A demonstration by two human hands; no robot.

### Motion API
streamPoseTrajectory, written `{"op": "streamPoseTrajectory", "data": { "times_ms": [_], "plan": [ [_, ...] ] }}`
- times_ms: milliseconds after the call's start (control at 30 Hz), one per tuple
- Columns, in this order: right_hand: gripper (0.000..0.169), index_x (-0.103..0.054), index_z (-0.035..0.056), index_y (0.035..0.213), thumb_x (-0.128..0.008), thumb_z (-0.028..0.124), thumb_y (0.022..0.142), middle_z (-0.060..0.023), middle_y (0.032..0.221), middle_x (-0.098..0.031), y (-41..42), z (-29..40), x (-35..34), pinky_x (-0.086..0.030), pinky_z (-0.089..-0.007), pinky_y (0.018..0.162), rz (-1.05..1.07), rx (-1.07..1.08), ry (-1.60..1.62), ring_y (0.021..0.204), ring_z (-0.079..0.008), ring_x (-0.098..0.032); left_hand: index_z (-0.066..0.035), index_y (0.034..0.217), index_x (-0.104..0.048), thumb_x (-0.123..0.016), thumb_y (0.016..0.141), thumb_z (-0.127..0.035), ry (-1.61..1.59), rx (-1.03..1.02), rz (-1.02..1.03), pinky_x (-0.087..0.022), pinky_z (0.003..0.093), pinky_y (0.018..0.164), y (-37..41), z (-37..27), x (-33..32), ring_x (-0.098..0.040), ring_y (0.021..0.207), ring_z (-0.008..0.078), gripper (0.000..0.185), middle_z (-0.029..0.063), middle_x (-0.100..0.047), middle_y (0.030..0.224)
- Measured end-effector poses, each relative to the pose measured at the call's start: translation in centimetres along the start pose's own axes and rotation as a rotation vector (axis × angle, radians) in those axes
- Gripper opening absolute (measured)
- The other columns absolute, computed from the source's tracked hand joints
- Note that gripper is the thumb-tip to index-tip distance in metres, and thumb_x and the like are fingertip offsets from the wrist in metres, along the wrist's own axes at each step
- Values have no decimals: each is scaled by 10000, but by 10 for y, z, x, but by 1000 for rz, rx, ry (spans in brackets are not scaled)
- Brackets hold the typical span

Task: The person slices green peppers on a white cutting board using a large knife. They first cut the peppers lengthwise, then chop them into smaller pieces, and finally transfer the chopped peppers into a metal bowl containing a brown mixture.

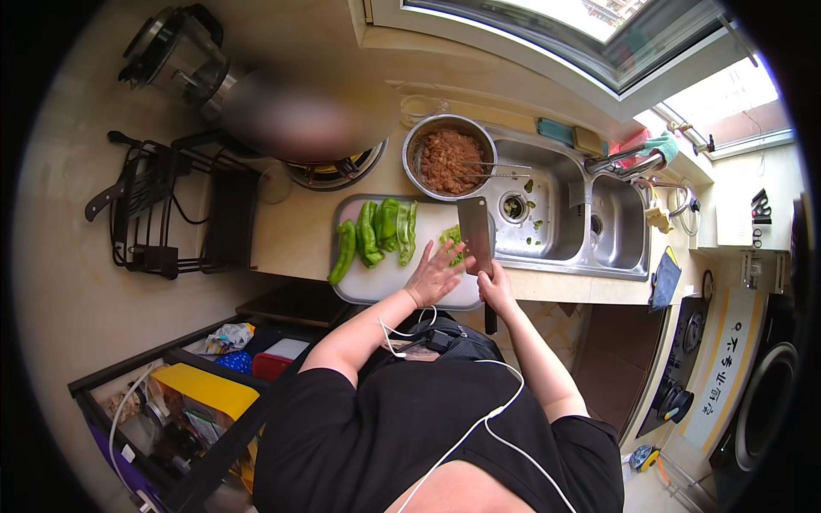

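My right hand (pixel 497 287) grips a cleaver at its handle. The broad steel blade of the cleaver (pixel 475 234) stands over the right end of a white cutting board (pixel 385 282) with a grey rim. Fingers spread, my left hand (pixel 436 274) hovers beside the blade and appears to hold nothing. Just beyond its fingertips lies a small heap of chopped green pepper (pixel 452 240), partly hidden by the fingers and blade. Several long green peppers (pixel 367 234) rest on the board's left half, and the rightmost pepper piece (pixel 406 232) shows a pale inner side.
Behind the board, a steel bowl (pixel 410 160) holds minced meat (pixel 452 160) with metal chopsticks (pixel 497 170) in it. A double sink (pixel 551 221) to the right has green scraps around its drain. A black rack (pixel 231 211) with a knife (pixel 106 200) stands left. One area behind is blurred.
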State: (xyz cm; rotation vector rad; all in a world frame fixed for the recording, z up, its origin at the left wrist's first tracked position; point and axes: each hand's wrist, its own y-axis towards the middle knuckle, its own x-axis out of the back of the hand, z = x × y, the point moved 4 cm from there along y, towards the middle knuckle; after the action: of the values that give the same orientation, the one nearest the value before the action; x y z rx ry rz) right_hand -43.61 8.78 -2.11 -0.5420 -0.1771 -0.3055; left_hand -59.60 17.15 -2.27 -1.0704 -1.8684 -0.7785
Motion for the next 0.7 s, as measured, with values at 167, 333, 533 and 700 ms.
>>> {"op": "streamPoseTrajectory", "data": {
  "times_ms": [167, 333, 533, 700],
  "plan": [
    [228, -448, 44, 1136, -485, 91, 916, -19, 608, -499, -10, -8, -2, -401, -251, 391, -13, -39, 265, 445, -97, -474, -432, 1455, -248, -433, 907, -533, 39, -77, 72, 56, 599, 1109, 3, -10, -16, 29, 1455, 270, 587, 12, -33, 1584],
    [218, -444, 77, 1153, -469, 93, 937, -5, 655, -466, -16, -3, 0, -390, -243, 408, 36, -92, 326, 469, -81, -420, -393, 1483, -172, -400, 889, -606, 48, 174, 7, 41, 596, 1111, 11, 12, -18, 10, 1454, 268, 671, 3, -19, 1584],
    [204, -449, 63, 1124, -478, 95, 924, -9, 662, -476, -18, -2, 0, -393, -248, 402, 44, -86, 275, 468, -88, -431, -300, 1507, -135, -403, 872, -629, 112, 41, 0, 18, 574, 1124, 19, -5, -14, -16, 1454, 257, 763, 2, -53, 1581],
    [211, -455, 38, 1095, -501, 116, 904, -84, 646, -541, -21, -1, 10, -440, -313, 437, 0, -27, -21, 519, -166, -546, -117, 1507, -134, -393, 891, -605, -16, 290, -33, -14, 505, 1149, 20, 8, -18, -51, 1448, 297, 827, 77, -74, 1576]
  ]
}}
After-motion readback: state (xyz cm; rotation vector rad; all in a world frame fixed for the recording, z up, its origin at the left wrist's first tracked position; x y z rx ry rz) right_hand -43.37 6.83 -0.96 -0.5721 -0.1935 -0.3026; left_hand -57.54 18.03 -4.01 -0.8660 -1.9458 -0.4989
